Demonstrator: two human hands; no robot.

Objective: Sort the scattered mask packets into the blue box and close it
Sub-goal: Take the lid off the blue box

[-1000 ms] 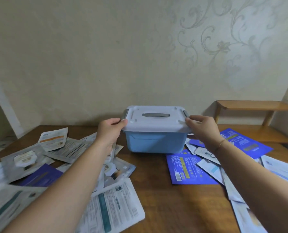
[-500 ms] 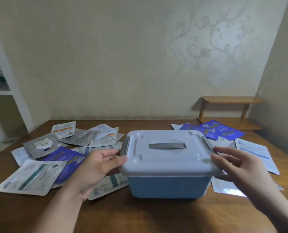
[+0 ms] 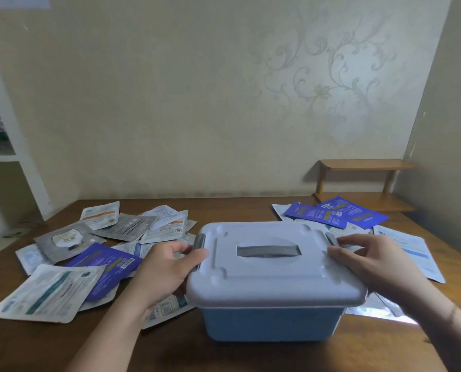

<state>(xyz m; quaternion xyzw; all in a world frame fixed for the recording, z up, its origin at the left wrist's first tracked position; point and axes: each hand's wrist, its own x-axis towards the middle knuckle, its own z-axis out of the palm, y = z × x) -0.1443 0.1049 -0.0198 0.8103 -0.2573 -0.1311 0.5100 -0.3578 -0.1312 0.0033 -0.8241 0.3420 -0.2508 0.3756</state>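
Head view: blue box (image 3: 271, 322) sat on the wooden table (image 3: 224, 353), near front centre, pale lid (image 3: 275, 269) on, grey carry handle (image 3: 268, 251) lying flat in its recess

Left hand (image 3: 167, 275) was at the left end of the lid, fingers curled round the grey side latch (image 3: 198, 244), thumb tip on the lid's edge. Right hand (image 3: 369, 264) was at the right end, fingers only slightly bent, tips touching the other grey latch (image 3: 331, 238); resting contact, no wrapped grip visible

Versus 0.5 s ago: box in much the same spot near the table's front edge, lid unchanged. Left-hand fingers had closed further onto the latch; right hand had moved in from just beside the lid to touching it. Versus 1.0 s ago: box had come from the back of the table by the wall toward the front

Mask packets were all outside the box: a left pile with a grey packet (image 3: 65, 241), a purple packet (image 3: 108, 267) and a white-teal packet (image 3: 49, 292) nearest; on the right, purple packets (image 3: 339, 213) at the back and a white packet (image 3: 409, 251) beside the right hand

Wooden shelf (image 3: 366, 183) in the back right corner
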